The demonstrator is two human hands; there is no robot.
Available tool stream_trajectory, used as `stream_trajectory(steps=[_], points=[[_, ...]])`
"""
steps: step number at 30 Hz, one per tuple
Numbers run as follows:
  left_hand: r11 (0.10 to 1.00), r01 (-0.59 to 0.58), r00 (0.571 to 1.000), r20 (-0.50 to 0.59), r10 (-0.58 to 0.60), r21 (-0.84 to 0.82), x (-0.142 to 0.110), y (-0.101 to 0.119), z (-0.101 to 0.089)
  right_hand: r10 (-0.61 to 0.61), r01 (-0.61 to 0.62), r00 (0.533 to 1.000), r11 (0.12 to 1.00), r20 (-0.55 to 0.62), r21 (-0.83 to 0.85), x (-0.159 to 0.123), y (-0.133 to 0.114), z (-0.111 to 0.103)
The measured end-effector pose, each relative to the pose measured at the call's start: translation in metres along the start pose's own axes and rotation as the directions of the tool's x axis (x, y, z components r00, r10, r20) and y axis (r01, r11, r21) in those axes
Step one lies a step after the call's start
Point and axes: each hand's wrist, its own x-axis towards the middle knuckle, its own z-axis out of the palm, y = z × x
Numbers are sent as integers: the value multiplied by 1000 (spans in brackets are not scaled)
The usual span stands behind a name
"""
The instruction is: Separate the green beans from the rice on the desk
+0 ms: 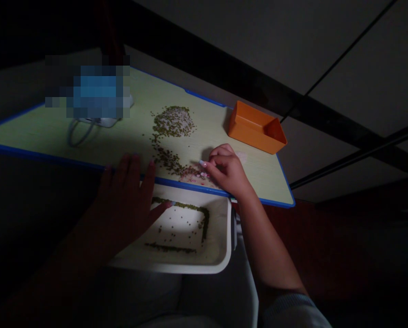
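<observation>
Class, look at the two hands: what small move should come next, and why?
Probably the right hand should draw some trailing seeds over the edge of the table into the bin: the trail runs towards that edge beside the hand, the bin opens below it, and similar-looking seeds already lie inside.

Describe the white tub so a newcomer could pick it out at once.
Start at the pale, blue-edged table and go to its near edge: the white tub shows just beyond that edge, on the wearer's side, with the left hand partly in front. It has rounded corners and green grains in lines inside, unlike the orange box on the tabletop.
</observation>
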Motion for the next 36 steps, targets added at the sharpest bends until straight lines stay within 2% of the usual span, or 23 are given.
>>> stream_trajectory(steps=[9,15,20,29,36], points=[[1000,19,1000,23,-18,-17,1,2,-2,-10,10,1000,1000,-19,21,-2,0,0],[999,-1,1000,-27,0,-47,0,0,1,-7,8,1000,1000,-23,23,-2,0,0],[999,18,1000,7,-18,-42,1,1,-2,-18,20,999,999,-50,38,-1,1,1],[999,7,1000,-20,-8,-37,-2,0,0,-32,32,999,999,2,22,1,1,3],[999,-32,999,-23,32,17,-1,-2,2,-34,38,996,998,-80,46,-2,-1,1]])
